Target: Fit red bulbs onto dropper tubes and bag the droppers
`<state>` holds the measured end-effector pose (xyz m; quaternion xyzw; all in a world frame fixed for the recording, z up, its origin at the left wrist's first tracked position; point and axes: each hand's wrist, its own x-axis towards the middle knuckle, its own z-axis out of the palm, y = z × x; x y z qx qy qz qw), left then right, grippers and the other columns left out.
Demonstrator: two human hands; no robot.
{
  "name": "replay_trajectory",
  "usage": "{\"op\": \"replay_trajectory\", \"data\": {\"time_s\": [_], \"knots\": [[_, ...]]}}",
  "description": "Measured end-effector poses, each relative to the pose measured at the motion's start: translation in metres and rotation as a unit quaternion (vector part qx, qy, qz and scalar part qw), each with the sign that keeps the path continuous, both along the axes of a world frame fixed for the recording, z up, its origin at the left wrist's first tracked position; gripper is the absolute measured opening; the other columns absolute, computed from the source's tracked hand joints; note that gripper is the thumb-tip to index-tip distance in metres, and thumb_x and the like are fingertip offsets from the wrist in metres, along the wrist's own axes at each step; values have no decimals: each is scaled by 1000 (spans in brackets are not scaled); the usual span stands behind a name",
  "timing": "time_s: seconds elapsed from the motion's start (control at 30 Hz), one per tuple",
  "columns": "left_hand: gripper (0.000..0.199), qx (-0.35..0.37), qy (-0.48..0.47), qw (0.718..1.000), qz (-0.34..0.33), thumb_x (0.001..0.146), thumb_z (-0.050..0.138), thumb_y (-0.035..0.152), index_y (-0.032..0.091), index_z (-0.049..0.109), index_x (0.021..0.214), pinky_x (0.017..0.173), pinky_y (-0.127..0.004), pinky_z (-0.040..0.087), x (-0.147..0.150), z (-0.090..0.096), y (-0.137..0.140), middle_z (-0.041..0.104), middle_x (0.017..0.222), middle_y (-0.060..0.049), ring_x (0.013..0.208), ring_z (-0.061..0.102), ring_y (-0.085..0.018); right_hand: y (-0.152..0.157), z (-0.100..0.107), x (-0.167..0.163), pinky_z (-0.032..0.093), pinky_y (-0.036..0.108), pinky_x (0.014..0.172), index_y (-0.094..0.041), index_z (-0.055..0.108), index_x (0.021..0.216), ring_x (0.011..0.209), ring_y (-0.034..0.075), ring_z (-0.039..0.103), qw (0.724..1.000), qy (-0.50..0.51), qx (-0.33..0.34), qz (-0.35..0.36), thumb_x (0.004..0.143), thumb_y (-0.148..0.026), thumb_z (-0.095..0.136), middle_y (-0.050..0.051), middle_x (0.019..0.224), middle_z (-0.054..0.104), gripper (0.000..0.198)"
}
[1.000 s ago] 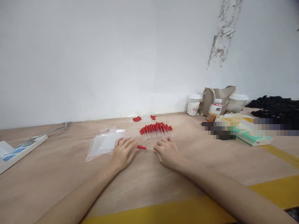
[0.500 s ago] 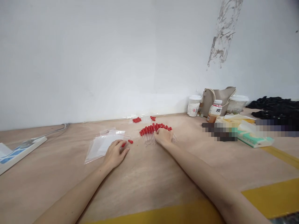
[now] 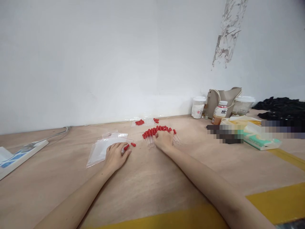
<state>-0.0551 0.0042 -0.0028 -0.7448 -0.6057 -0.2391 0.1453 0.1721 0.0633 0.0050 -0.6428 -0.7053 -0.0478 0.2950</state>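
Observation:
A fan-shaped row of thin clear droppers with red rubber bulbs point(image 3: 149, 133) lies on the table, bulbs towards the wall. My right hand point(image 3: 164, 140) is over the middle of that row, its fingers curled in among the droppers; what the fingertips pinch is hidden. My left hand point(image 3: 116, 156) rests at the right edge of some clear zip bags point(image 3: 97, 154), thumb apart from its loosely bent fingers. By its fingertips lies a loose red bulb point(image 3: 126, 147), and a second red bulb point(image 3: 133, 144) sits just beyond.
Near the wall, clear plastic holds more red bulbs point(image 3: 139, 122). A power strip point(image 3: 23, 159) is at the left. On the right stand a white-lidded cup point(image 3: 198, 108), a bottle point(image 3: 219, 113), a grey bag point(image 3: 212, 106), a tissue pack point(image 3: 262, 141) and black cloth point(image 3: 283, 108).
My right hand has shifted slightly left along the row of droppers, still curled. My left hand has drawn back a little to the left, showing more of the nearer loose bulb.

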Motion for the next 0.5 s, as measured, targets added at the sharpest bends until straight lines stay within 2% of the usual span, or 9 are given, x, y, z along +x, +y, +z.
{"op": "replay_trajectory", "data": {"time_s": [0.13, 0.3, 0.5], "knots": [[29, -14, 7, 999, 37, 80, 46, 39, 22, 58, 98, 82, -40, 34, 0, 2, 3, 64, 99, -5, 96, 53, -26, 3, 9, -29, 21, 40, 82, -19, 65, 70, 81, 21, 54, 998, -34, 0, 58, 77, -29, 44, 8, 76, 65, 25], [31, -47, -44, 996, 56, 80, 46, 41, 19, 60, 97, 78, -35, 39, 5, 1, 9, 67, 92, -4, 87, 59, -23, 28, 19, -71, 25, 38, 79, -17, 66, 78, 77, 20, 57, 995, -37, -67, 66, 74, -22, 50, 9, 77, 65, 17], [21, -29, -57, 997, 48, 78, 50, 31, 20, 59, 94, 75, -36, 41, 4, -5, 17, 68, 85, -1, 84, 59, -24, 51, 19, -105, 30, 40, 73, -9, 64, 77, 75, 25, 57, 992, -57, -81, 79, 66, -23, 65, 15, 72, 64, 18]]}}
